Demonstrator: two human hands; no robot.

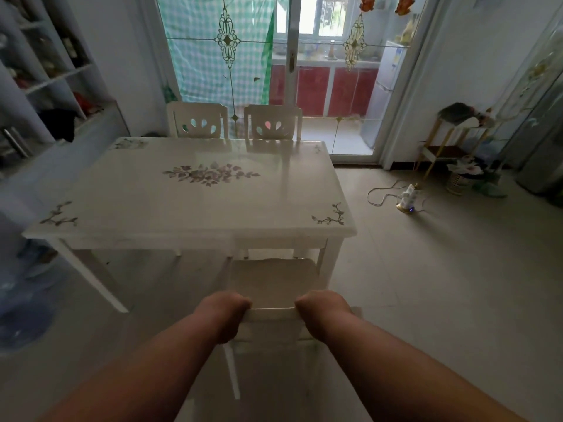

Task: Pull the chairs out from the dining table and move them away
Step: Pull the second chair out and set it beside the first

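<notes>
A white dining table (195, 205) with flower prints fills the middle of the view. A white chair (274, 284) stands at its near right side, the seat mostly out from under the tabletop. My left hand (227, 312) and my right hand (321, 309) both grip the top rail of this chair's backrest, one at each end. Two more white chairs stand pushed in at the far side: a far left chair (198, 120) and a far right chair (273, 122). Only their backrests show above the tabletop.
Glass sliding doors (227, 56) stand behind the far chairs. A shelf unit (54, 77) lines the left wall. On the floor at right lie a power strip with cable (408, 197), a small gold-legged stand (451, 141) and a plant pot (460, 178). Open tiled floor (441, 284) spreads to the right.
</notes>
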